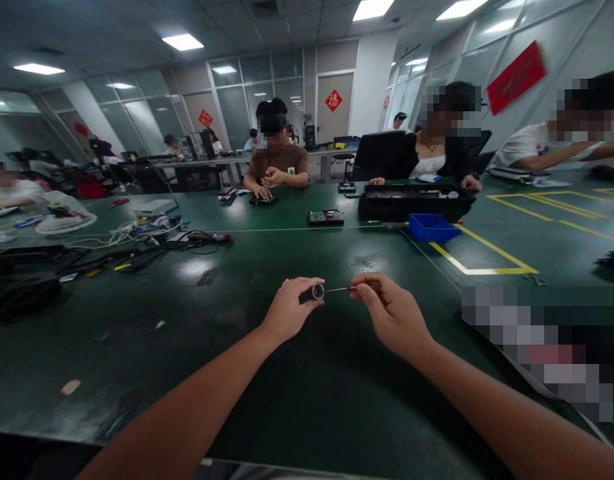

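Above the green tabletop (287, 387), my left hand (289, 310) is closed around a small black cylindrical part (315, 292), whose round end shows a pale ring. My right hand (389, 310) grips a screwdriver (354, 287) by its reddish handle. The thin metal shaft points left, and its tip is at the side of the black part. Whether the tip sits in the part or only touches it is too small to tell.
A green circuit board device (326, 217) and a blue bin (431, 228) lie beyond my hands, near a long black tray (417, 202). Cables (137, 257) and a white fan cover (65, 223) are at left. People sit across the table.
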`<move>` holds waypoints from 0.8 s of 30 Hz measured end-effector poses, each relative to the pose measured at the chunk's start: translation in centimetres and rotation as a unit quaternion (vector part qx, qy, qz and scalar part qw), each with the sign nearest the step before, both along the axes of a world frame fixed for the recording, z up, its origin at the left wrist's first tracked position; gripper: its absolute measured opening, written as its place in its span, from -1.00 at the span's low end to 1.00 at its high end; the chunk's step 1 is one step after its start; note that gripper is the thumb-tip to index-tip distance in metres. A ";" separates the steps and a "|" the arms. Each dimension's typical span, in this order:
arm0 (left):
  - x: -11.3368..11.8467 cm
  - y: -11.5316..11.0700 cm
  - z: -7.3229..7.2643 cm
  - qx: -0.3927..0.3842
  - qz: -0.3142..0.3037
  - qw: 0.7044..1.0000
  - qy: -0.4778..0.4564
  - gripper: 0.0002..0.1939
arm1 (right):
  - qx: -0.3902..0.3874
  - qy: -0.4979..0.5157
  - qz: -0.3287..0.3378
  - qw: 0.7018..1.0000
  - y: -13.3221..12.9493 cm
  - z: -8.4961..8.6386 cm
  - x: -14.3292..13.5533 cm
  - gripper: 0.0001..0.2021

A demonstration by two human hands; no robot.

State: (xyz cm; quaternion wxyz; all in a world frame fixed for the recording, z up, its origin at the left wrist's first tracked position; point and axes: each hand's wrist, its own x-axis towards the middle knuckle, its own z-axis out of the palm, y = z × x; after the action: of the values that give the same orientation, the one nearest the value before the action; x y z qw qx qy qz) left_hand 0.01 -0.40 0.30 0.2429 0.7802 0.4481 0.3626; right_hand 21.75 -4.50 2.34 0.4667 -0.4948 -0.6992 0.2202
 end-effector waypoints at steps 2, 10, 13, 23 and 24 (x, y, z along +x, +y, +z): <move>0.0 0.0 0.0 0.002 -0.004 1.000 -0.004 -0.61 | -0.003 0.001 0.004 1.000 0.0 0.1 -0.1 -0.76; 0.0 -0.2 0.4 -0.002 0.008 1.000 0.013 -0.62 | 0.002 0.041 -0.015 0.999 0.2 -0.1 0.3 -0.75; 0.1 -0.2 0.4 0.008 0.005 1.000 0.014 -0.62 | 0.005 0.022 -0.001 1.000 0.1 -0.1 0.2 -0.75; 0.1 -0.2 0.5 0.013 0.011 1.000 0.026 -0.62 | -0.003 0.032 0.014 0.999 -0.3 -0.2 0.0 -0.76; 0.0 -0.2 0.4 0.014 0.011 1.000 0.026 -0.62 | 0.003 0.030 0.009 1.000 -0.3 -0.2 0.0 -0.76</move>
State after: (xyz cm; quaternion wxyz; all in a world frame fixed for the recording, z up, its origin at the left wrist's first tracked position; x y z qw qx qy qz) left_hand 0.05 -0.56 0.71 0.2167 0.7878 0.4574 0.3509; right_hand 21.74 -4.79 2.15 0.4868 -0.4799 -0.6904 0.2369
